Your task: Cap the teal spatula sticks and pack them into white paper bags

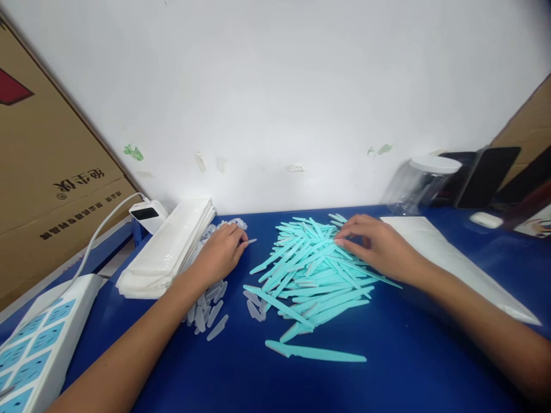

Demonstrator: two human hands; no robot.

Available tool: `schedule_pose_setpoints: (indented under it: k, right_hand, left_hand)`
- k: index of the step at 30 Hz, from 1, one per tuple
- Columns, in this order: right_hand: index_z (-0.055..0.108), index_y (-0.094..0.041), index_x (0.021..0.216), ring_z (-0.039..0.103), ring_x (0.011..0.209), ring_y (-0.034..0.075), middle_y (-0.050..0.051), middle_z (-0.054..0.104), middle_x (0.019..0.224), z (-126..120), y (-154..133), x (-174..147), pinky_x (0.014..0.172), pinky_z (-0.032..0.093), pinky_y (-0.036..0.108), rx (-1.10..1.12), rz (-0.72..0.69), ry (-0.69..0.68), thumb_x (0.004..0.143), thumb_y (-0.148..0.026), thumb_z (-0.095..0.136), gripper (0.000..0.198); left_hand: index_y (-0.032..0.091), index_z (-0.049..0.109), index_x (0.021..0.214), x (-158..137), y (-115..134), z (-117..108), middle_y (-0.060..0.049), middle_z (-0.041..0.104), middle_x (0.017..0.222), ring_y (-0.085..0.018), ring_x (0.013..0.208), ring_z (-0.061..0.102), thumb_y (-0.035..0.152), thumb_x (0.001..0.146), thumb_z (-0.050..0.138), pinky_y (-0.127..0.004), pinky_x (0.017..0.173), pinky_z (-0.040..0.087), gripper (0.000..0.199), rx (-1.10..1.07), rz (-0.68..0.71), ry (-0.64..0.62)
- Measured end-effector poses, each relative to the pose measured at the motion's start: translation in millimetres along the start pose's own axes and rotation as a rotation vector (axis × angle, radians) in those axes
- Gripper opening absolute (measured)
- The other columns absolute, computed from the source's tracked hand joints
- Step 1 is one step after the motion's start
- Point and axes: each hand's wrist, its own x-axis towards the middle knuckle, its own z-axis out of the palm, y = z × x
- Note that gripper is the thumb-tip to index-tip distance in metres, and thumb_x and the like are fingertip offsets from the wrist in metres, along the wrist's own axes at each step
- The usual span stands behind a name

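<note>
My left hand is closed in a pinch on a small translucent blade cap, which sticks out past the fingertips. Beneath and around that hand lies a heap of the same loose caps. At the right edge of a pile of turquoise eyebrow razors, my right hand has thumb and forefinger closed on one of the razors. Fingertips partly hide that razor. A single razor lies apart in front of the pile, and a few caps rest against its left side.
A stack of white plastic sleeves stands left of the caps, near a power strip and a white device. To the right are a flat white bag, a clear lidded jar and a dark phone. The white wall bounds the blue table.
</note>
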Motion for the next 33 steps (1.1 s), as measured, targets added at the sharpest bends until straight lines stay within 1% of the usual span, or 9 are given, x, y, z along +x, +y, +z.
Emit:
schedule_pose_setpoints:
  k: [4, 8, 11, 14, 17, 20, 22, 27, 33]
  right_hand:
    - [0.084, -0.024, 0.094, 0.066, 0.082, 0.025, 0.011, 0.078, 0.101, -4.1, 0.8, 0.7, 0.068, 0.053, 0.039, -0.002, 0.000, -0.007, 0.103, -0.057, 0.068, 0.037]
    - [0.078, -0.024, 0.094, 0.066, 0.079, 0.024, 0.010, 0.078, 0.100, -16.0, -2.3, 0.7, 0.067, 0.051, 0.039, -0.038, 0.040, 0.074, 0.105, -0.053, 0.064, 0.034]
    - [0.076, -0.026, 0.093, 0.066, 0.075, 0.023, 0.008, 0.077, 0.096, -23.7, -8.2, 1.6, 0.067, 0.052, 0.039, -0.018, 0.090, 0.162, 0.103, -0.055, 0.065, 0.033]
    - [0.075, -0.027, 0.092, 0.070, 0.081, 0.025, 0.007, 0.078, 0.095, -26.4, -13.6, 2.3, 0.068, 0.053, 0.038, 0.032, 0.098, 0.209, 0.102, -0.056, 0.066, 0.032]
    - [0.076, -0.027, 0.092, 0.069, 0.081, 0.024, 0.007, 0.078, 0.096, -25.5, -15.5, 2.1, 0.067, 0.053, 0.038, 0.040, 0.096, 0.214, 0.102, -0.055, 0.067, 0.031]
    - [0.076, -0.027, 0.092, 0.069, 0.081, 0.024, 0.007, 0.079, 0.097, -24.4, -14.7, 1.1, 0.068, 0.053, 0.038, 0.035, 0.096, 0.205, 0.102, -0.056, 0.067, 0.032]
    - [0.077, -0.027, 0.092, 0.070, 0.081, 0.025, 0.007, 0.079, 0.097, -24.4, -14.0, 0.6, 0.068, 0.053, 0.039, 0.027, 0.092, 0.207, 0.102, -0.055, 0.067, 0.032]
    - [0.077, -0.027, 0.092, 0.070, 0.082, 0.025, 0.007, 0.079, 0.098, -25.7, -14.9, 0.7, 0.069, 0.054, 0.039, 0.010, 0.078, 0.199, 0.103, -0.053, 0.067, 0.030]
    - [0.078, -0.027, 0.091, 0.071, 0.086, 0.026, 0.008, 0.079, 0.097, -24.4, -16.8, 0.0, 0.069, 0.055, 0.038, 0.065, 0.127, 0.202, 0.101, -0.058, 0.068, 0.035]
  left_hand:
    - [0.022, 0.066, 0.100, -0.3, 5.1, -0.8, -0.011, 0.068, 0.105, -0.032, 0.102, 0.063, 0.028, 0.109, 0.049, -0.051, 0.101, 0.052, 0.020, 0.028, 0.006, -0.007]
    - [0.022, 0.064, 0.095, 0.9, 9.6, -1.8, -0.011, 0.069, 0.099, -0.032, 0.099, 0.063, 0.027, 0.106, 0.051, -0.049, 0.097, 0.052, 0.018, 0.034, -0.024, 0.022]
    - [0.022, 0.065, 0.097, 1.9, 10.9, -0.4, -0.009, 0.072, 0.095, -0.031, 0.096, 0.066, 0.031, 0.106, 0.051, -0.045, 0.090, 0.053, 0.019, -0.070, -0.106, 0.052]
    - [0.022, 0.070, 0.105, 2.2, 13.0, 1.2, -0.008, 0.075, 0.098, -0.028, 0.096, 0.069, 0.037, 0.110, 0.051, -0.042, 0.086, 0.053, 0.025, -0.176, -0.152, 0.065]
    - [0.022, 0.073, 0.109, 2.2, 17.5, 0.2, -0.009, 0.077, 0.104, -0.029, 0.100, 0.068, 0.040, 0.109, 0.055, -0.044, 0.090, 0.052, 0.026, -0.188, -0.082, 0.063]
    - [0.025, 0.079, 0.111, 2.4, 20.9, -4.7, -0.009, 0.078, 0.109, -0.029, 0.105, 0.068, 0.039, 0.108, 0.061, -0.044, 0.095, 0.053, 0.023, -0.280, 0.054, -0.031]
    - [0.027, 0.082, 0.109, 2.5, 20.5, -9.1, -0.009, 0.077, 0.109, -0.028, 0.104, 0.069, 0.040, 0.108, 0.062, -0.043, 0.094, 0.053, 0.024, -0.329, 0.090, -0.114]
    - [0.026, 0.079, 0.103, 2.1, 16.2, -14.7, -0.007, 0.074, 0.106, -0.027, 0.099, 0.068, 0.041, 0.103, 0.071, -0.039, 0.087, 0.053, 0.017, -0.332, 0.068, -0.206]
    - [0.022, 0.068, 0.096, 0.0, 21.1, -8.5, -0.008, 0.070, 0.103, -0.027, 0.100, 0.065, 0.036, 0.107, 0.062, -0.039, 0.087, 0.051, 0.018, -0.249, 0.041, -0.192]
